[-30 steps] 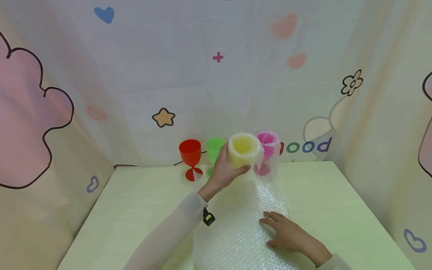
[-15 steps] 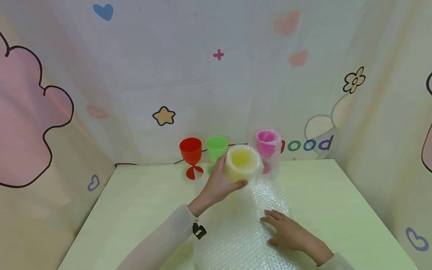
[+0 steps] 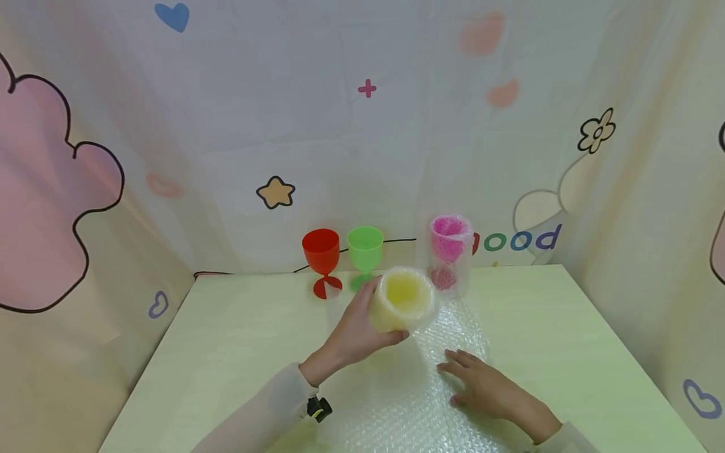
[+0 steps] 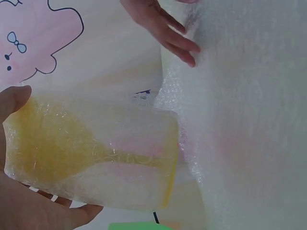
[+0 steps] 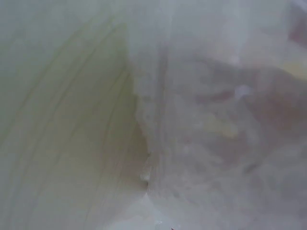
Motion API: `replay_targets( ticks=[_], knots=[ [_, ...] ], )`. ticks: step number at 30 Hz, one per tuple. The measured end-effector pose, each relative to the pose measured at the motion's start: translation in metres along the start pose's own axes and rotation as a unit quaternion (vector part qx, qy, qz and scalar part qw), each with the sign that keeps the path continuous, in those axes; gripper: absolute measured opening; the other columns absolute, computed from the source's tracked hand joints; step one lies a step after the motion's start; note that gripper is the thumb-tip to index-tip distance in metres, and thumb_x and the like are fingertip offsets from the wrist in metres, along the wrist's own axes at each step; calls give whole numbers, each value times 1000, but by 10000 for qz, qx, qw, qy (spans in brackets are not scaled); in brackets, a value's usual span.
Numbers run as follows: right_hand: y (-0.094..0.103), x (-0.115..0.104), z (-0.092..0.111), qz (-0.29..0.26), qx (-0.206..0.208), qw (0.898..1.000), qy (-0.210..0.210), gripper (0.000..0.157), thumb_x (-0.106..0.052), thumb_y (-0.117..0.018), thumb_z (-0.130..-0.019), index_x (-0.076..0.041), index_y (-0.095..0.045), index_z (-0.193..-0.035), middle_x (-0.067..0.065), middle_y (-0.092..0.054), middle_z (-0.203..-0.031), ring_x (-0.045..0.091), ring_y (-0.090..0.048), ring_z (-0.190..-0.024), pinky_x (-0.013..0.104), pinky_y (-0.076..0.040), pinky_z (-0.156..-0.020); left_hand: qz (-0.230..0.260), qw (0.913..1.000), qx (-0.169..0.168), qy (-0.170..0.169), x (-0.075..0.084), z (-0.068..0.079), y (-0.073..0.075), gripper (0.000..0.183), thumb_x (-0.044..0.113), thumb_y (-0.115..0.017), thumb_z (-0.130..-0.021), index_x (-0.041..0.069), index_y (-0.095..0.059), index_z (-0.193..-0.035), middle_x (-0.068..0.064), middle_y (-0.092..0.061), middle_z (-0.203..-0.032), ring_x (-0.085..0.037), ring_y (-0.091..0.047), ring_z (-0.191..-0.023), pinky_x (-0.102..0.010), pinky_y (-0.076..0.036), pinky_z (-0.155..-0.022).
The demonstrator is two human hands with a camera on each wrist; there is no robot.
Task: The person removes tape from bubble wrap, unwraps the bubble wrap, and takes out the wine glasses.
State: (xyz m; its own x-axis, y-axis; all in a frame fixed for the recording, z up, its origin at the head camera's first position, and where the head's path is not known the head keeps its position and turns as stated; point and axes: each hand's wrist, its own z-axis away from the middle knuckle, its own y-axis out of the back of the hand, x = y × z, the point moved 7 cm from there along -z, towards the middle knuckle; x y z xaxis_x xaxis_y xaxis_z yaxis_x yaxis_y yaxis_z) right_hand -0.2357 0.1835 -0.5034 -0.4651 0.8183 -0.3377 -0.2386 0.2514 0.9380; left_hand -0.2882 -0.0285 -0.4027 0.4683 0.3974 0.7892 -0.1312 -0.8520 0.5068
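My left hand [image 3: 354, 330] grips a yellow goblet [image 3: 403, 301] by its upper part. Bubble wrap surrounds the goblet, and in the left wrist view its bowl, stem and foot [image 4: 169, 165] show through the layers. It is held above a long sheet of bubble wrap [image 3: 396, 415] spread down the middle of the table. Toward the sheet's right edge rests my right hand [image 3: 484, 390], fingers spread and fairly straight, holding nothing. The right wrist view is hazy and shows no clear hand.
At the table's back edge stand a bare red goblet [image 3: 321, 251] and a bare green goblet [image 3: 365, 248]. Right of them is a pink goblet [image 3: 450, 242] wrapped in bubble wrap. A printed curtain [image 3: 362, 138] closes off the back and sides of the table [image 3: 243, 333].
My left hand has brought the wrapped yellow goblet toward me and lower, away from the pink one, uncovering more of the green goblet. My right hand has stayed in place.
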Motion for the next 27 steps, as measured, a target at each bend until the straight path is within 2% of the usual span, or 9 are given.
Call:
replay_targets(
  ticks=[6,11,17,21,23,27],
  knots=[
    [2,-1,0,263,156,9995,-109,58,-34,-73,-77,-18,-54,-129,10,-47,-141,36,-41,-131,54,-40,-101,-77,9999,-125,-18,-5,11,-4,88,37,-81,-65,31,-32,-138,8,-46,-128,-13,-48,-112,-41,-45,-96],
    [10,-11,4,512,579,9967,231,58,-33,-75,-75,-15,-55,-127,11,-50,-138,36,-44,-128,53,-42,-100,-227,9995,-210,49,-13,17,-6,91,39,-80,-66,29,-29,-141,6,-45,-133,-14,-48,-114,-43,-45,-97],
    [21,-23,8,699,717,9944,334,59,-36,-73,-76,-17,-54,-128,8,-51,-138,32,-48,-125,50,-44,-99,-275,9990,-314,160,-22,23,-9,92,42,-78,-67,29,-27,-142,5,-43,-135,-15,-49,-113,-42,-46,-95],
    [36,-31,9,841,941,9915,313,58,-36,-73,-77,-18,-53,-130,5,-51,-137,28,-50,-124,46,-46,-98,-294,9989,-322,198,-25,25,-11,91,42,-78,-67,29,-28,-142,6,-43,-135,-15,-49,-113,-42,-47,-95],
    [49,-38,10,900,1216,9877,400,58,-35,-73,-78,-19,-53,-130,4,-51,-136,26,-52,-122,43,-48,-96,-298,9988,-313,214,-27,26,-12,91,41,-78,-67,28,-28,-142,5,-43,-135,-15,-49,-113,-42,-46,-96],
    [79,-54,13,991,1947,9736,665,57,-33,-73,-78,-19,-53,-129,0,-53,-134,20,-55,-118,37,-52,-90,-318,9988,-294,223,-29,29,-14,91,39,-79,-66,28,-29,-141,5,-43,-136,-15,-49,-114,-43,-46,-96]
  ],
)
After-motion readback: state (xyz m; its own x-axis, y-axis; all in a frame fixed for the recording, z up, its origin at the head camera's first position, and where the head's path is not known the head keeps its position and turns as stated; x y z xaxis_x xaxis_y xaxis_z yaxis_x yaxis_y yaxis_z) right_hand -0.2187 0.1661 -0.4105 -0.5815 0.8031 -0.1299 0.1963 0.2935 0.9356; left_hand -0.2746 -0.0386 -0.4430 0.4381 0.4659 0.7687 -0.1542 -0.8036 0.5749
